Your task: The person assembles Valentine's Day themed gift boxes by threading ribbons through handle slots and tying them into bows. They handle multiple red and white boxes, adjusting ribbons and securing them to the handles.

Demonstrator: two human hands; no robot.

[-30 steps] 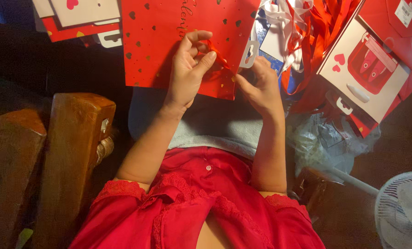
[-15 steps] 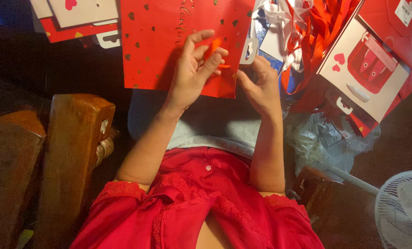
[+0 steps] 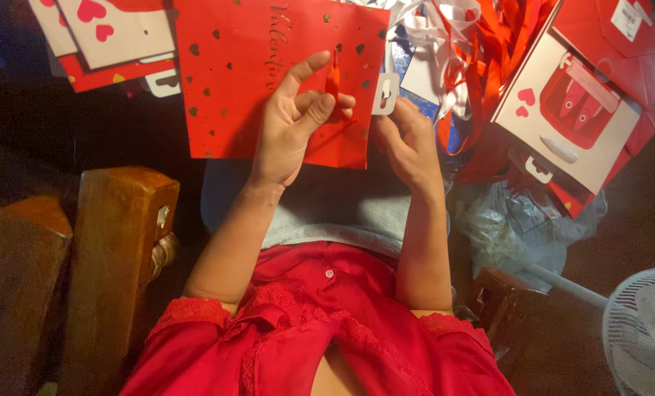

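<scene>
Wooden chair arm (image 3: pixel 118 242), one, fills the lower left of the frame, brown and glossy. One white fan (image 3: pixel 646 330) shows in part at the lower right corner. One red gift bag (image 3: pixel 268 77) lies flat at upper centre, just above the person's lap: bright red paper, scattered small dark-gold hearts, gold script across its top, lower edge resting on the grey-clad lap. At upper right, one white gift bag (image 3: pixel 562 117) with a red picture panel, two small red hearts and a white hang tab, tilted, overlapping more red bags behind it; count of those unclear. Upper left corner: a stack of at least two white-and-red bags with red hearts (image 3: pixel 100 29), partly cut off by the frame. A tangle of red and white ribbons (image 3: pixel 474 44) sits between the red bag and the white one, strands too many to count. One crumpled clear plastic wrap (image 3: pixel 518 227) lies at right of centre, under the white bag. Left hand (image 3: pixel 290 121) lies on the red bag, index finger stretched up, thumb and other fingers pinching a short red ribbon handle (image 3: pixel 333 77) at the bag's upper right. Right hand (image 3: pixel 408 143) sits just beside the bag's right edge, fingers loosely curled; what it grips, cannot tell.
</scene>
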